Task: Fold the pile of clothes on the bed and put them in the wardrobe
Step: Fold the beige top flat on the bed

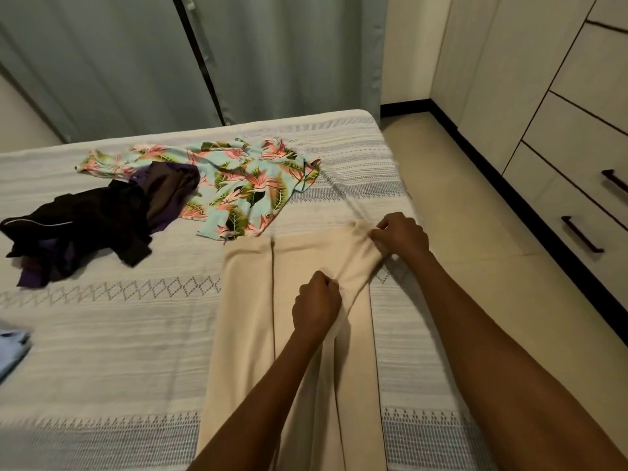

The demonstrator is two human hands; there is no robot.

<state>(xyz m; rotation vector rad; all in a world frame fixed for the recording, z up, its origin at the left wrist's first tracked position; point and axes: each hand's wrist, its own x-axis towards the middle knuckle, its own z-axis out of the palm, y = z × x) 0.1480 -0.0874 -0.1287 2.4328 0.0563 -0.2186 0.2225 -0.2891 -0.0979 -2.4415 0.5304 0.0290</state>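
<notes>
I have the cream garment [299,334] lying flat along the bed [102,351] near its right edge. My left hand [316,305] and right hand [401,234] both pinch its top right corner; I'd draw that flap across evenly, keeping edges aligned, then smooth.

Your left hand [316,305] grips a fold of the long cream fabric garment [251,334] near its middle, fingers curled into it, while your right hand [401,234] pinches its far right corner, lifting that corner off the white woven bedspread [102,351]. Just beyond the cream garment lies a crumpled turquoise top with a pink and green leaf print [238,178]. To its left sits a heap of black and purple clothes [91,226]. A light blue folded cloth [12,348] peeks in at the left edge. Cream wardrobe drawers with dark bar handles [584,185] stand at right.
</notes>
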